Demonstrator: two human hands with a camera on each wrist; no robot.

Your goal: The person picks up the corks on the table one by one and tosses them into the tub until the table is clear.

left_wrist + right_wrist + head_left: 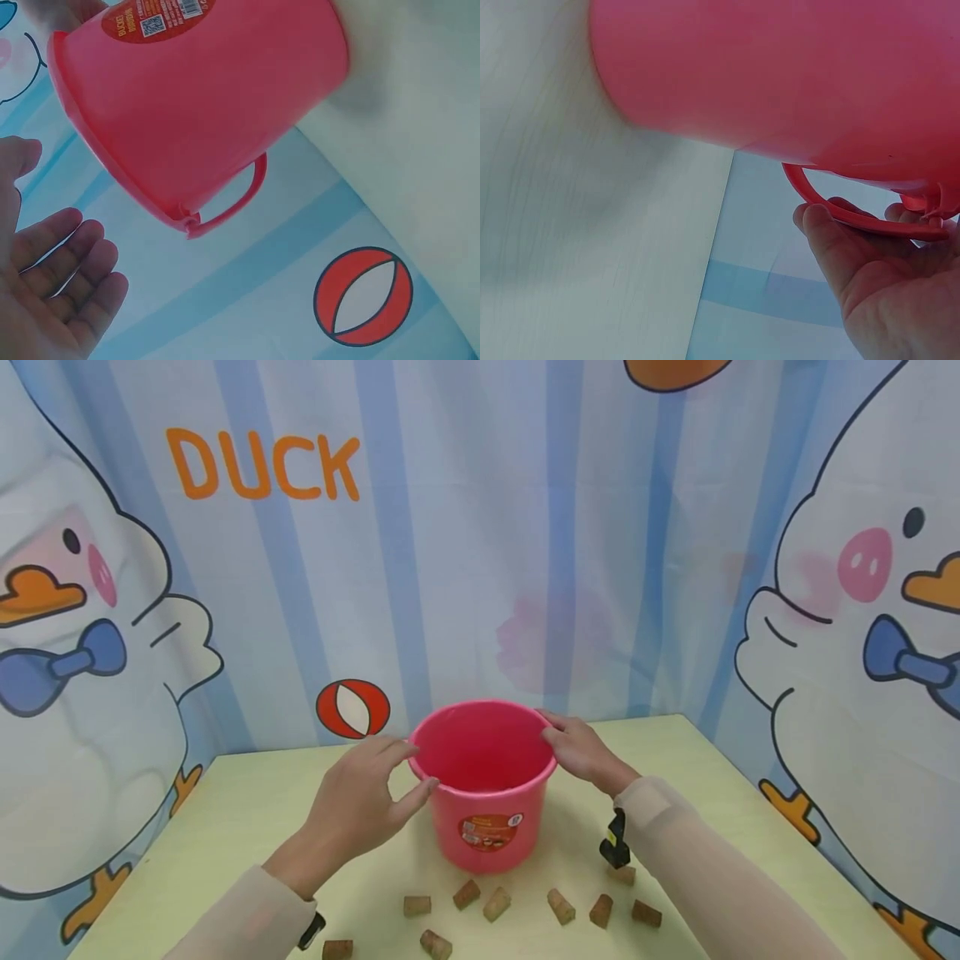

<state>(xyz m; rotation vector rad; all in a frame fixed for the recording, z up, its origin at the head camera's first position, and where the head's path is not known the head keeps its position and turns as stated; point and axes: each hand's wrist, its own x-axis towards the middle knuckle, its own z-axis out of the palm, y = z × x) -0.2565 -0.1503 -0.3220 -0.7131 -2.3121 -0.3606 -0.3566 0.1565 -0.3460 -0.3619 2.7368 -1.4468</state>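
A pink plastic bucket with an orange-red oval label stands upright on the table, its mouth facing up. Beside the bucket's left rim is my left hand, thumb and fingers spread; the left wrist view shows its fingers apart from the bucket. At the right side, my right hand holds the bucket's pink handle, with fingers on both sides of it. The handle hangs down at the back of the bucket. Several corks, among them a pale cork, lie in front of the bucket. Its inner bottom is hidden.
The pale yellow table backs onto a striped blue cloth with duck pictures. A dark cork lies near the left sleeve, and another cork lies partly hidden by the right wrist's black strap.
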